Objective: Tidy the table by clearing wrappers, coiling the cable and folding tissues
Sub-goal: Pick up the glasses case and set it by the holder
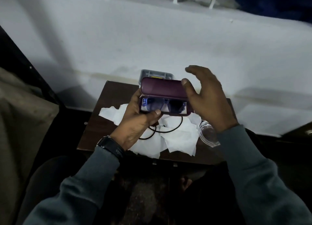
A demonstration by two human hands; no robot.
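My left hand (137, 123) grips a maroon glasses case (164, 89) from below, its lid half raised. Blue-framed sunglasses (162, 104) lie inside it. My right hand (207, 96) is at the case's right end, thumb on the lid's corner and fingers spread above. Below the case, crumpled white tissues (179, 136) cover the small dark wooden table (96, 131). A black cable (160, 131) loops over the tissues, partly hidden by my left hand. A clear plastic wrapper (208, 134) lies at the table's right side, under my right wrist.
A grey plastic box (156, 73) with something yellow in it stands at the table's far edge against the white wall (152, 38). Dark furniture flanks the table on the left. My knees and the floor are below the table's near edge.
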